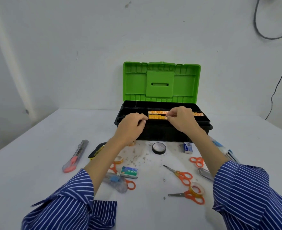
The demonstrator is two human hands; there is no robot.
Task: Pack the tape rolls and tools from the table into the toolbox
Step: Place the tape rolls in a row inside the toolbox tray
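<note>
The toolbox (161,131) stands open at the table's far side, its green lid (161,80) upright. Its black top tray (133,105) holds two rows of orange packets (157,116) in the right compartment. My left hand (132,123) has curled fingers pinching the left end of the front row. My right hand (181,120) pinches that row's right end. On the table lie a black tape roll (159,148), clear tape rolls (197,188) (118,159), several orange scissors (181,175) and a utility knife (75,156).
A black-and-yellow tape measure (97,151), two staple boxes (129,172) (188,147) and a clear stapler (115,180) lie near my arms. More tools (226,151) sit partly hidden beside my right forearm. The white wall is close behind the toolbox.
</note>
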